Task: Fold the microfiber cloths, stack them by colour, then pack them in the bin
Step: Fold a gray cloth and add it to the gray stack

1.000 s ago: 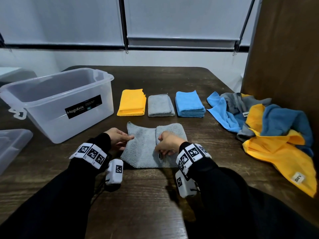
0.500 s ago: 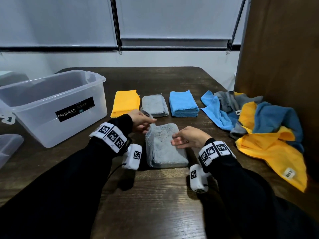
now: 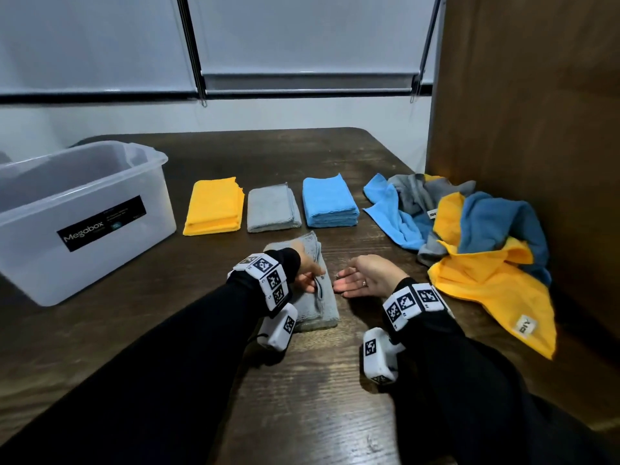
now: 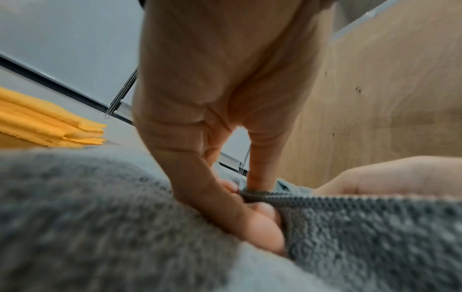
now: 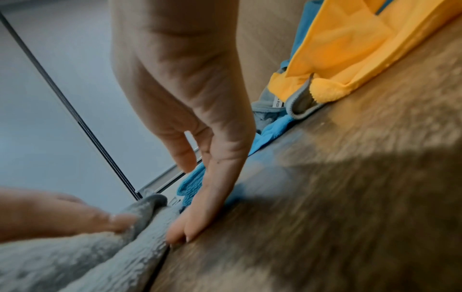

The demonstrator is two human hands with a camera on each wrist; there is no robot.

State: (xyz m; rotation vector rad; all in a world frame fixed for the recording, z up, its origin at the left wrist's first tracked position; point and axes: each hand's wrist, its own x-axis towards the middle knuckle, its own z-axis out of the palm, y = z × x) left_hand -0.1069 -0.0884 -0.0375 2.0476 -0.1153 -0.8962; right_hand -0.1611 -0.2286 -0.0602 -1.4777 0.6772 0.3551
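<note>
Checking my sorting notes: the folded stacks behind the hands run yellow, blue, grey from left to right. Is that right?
Not quite. In the head view the order from left to right is yellow stack, grey stack, then blue stack: grey sits in the middle and blue on the right.

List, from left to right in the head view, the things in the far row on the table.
Bin → yellow stack → grey stack → blue stack → unfolded pile.

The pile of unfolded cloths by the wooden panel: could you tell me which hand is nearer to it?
Right. The right hand lies open on the table between the grey cloth and the pile; the left hand pinches that cloth, farther away.
</note>
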